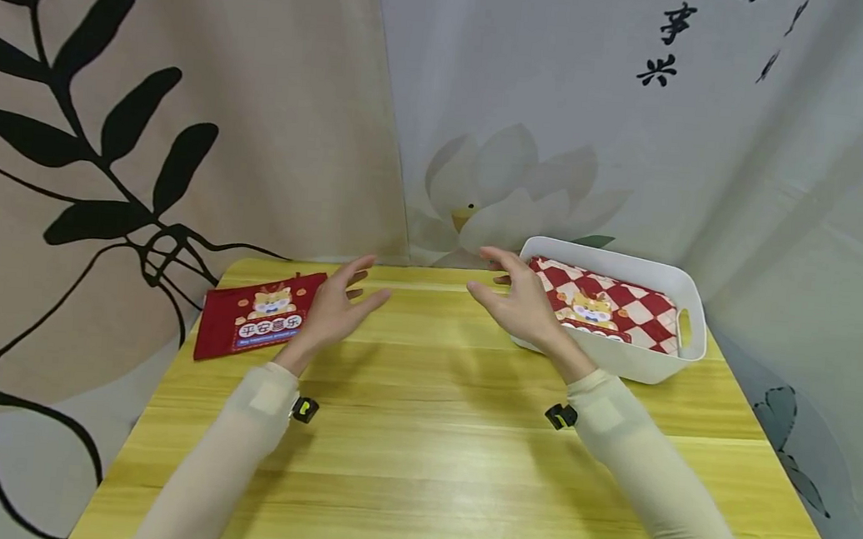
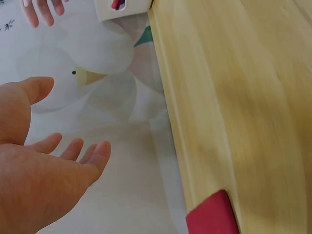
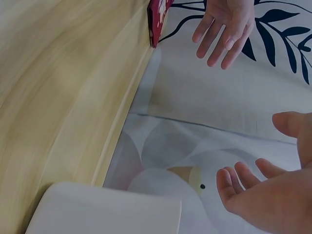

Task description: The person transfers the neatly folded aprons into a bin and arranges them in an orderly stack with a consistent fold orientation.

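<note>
My left hand (image 1: 334, 307) hovers over the table beside a red fabric pouch (image 1: 251, 315) printed with a cartoon animal and Chinese characters. Its fingers are spread and relaxed, holding nothing. My right hand (image 1: 523, 303) is held in the air just left of a white plastic basket (image 1: 665, 365), its fingers loosely extended and the palm facing inward. Inside the basket lies a red-and-white checkered fabric piece (image 1: 646, 318) with a similar cartoon animal print. In the left wrist view, a corner of the red pouch (image 2: 212, 217) shows at the bottom.
Both items stand near the back edge of a light wooden table (image 1: 417, 469). Behind it hangs a printed curtain (image 1: 299, 127) with dark leaves, a pale flower and Chinese characters. A small black device (image 1: 305, 409) is worn on each wrist.
</note>
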{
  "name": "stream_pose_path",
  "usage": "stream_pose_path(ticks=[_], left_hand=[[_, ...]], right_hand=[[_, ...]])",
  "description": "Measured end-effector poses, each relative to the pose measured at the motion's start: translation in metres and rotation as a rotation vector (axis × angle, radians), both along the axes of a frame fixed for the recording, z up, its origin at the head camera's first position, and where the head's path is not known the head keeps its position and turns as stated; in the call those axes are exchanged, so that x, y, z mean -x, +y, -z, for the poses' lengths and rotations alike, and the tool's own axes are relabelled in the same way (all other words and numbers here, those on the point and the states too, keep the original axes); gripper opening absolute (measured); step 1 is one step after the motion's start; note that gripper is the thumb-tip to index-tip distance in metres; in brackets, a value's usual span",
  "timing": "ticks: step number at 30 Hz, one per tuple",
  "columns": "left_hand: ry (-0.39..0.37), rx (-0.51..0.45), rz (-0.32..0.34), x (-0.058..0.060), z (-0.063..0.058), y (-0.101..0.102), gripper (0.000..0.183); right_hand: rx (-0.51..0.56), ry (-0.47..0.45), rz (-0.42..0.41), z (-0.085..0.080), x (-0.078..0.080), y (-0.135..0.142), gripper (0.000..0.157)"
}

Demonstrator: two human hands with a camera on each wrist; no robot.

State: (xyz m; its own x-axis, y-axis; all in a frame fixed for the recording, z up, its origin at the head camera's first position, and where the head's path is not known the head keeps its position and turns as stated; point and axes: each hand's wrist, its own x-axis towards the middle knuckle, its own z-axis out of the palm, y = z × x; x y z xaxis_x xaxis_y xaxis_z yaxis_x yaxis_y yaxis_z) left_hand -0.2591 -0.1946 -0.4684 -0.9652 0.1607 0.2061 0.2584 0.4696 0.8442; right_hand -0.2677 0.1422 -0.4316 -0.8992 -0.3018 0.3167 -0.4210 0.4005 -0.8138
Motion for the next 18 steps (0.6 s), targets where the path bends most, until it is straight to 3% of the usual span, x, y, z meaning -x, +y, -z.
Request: stream_pose_path(ticks=[18], left_hand=[[-0.045,-0.006,-0.078,-0.022,0.004,-0.042,0.073]], right_hand=[[-0.027,0.012,-0.057,0.008,0.005,-0.040,0.061]])
